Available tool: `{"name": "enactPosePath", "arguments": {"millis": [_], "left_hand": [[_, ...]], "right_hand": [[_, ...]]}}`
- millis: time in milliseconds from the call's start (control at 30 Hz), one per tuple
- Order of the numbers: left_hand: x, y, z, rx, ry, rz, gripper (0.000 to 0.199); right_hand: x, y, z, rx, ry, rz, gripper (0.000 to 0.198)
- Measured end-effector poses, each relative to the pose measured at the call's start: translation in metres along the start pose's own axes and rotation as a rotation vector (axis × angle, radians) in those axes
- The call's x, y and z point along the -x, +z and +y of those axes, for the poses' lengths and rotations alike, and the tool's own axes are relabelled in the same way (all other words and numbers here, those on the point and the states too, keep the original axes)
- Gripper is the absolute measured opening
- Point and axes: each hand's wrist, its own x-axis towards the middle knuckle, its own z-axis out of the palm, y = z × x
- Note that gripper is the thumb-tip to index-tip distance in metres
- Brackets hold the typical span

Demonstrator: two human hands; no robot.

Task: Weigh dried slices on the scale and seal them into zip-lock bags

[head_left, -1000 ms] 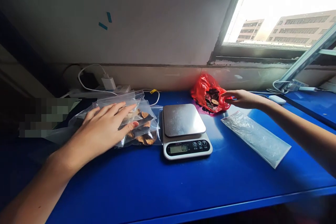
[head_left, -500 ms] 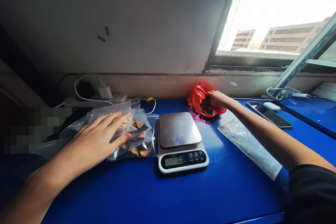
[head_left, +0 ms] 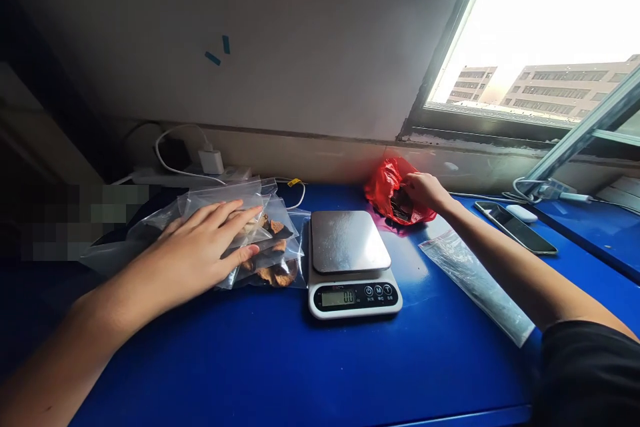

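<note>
My left hand lies flat with fingers spread on a pile of clear zip bags, which hold brown dried slices. At the mouth of a crumpled red plastic bag is my right hand, its fingers bent down and closed. Their tips are hidden, so what they grip inside cannot be made out. Dark pieces show within the red bag. Between my hands sits a white kitchen scale with a bare metal plate; its display reads about 0.0.
Under my right forearm lies a flat pack of clear plastic bags. A phone and a white earbud case are farther right. A charger with a white cable stands behind the pile, against the wall. All rest on a blue table.
The view has shifted a little, so most things appear slightly farther right. My right hand stays at the red bag, its fingers a bit deeper in. My left hand still lies on the zip bags.
</note>
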Motion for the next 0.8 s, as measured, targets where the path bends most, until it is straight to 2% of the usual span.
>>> {"name": "enactPosePath", "arguments": {"millis": [233, 600, 800], "left_hand": [[0.0, 0.0, 0.001, -0.013, -0.017, 0.007, 0.064], [0.001, -0.002, 0.0, -0.025, 0.007, -0.026, 0.065], [0.003, 0.001, -0.001, -0.001, 0.034, -0.009, 0.063]], "right_hand": [[-0.003, 0.001, 0.0, -0.004, -0.032, -0.03, 0.029], [-0.006, -0.003, -0.02, -0.151, 0.103, 0.003, 0.031], [0.013, -0.002, -0.026, -0.27, 0.141, 0.023, 0.03]]}}
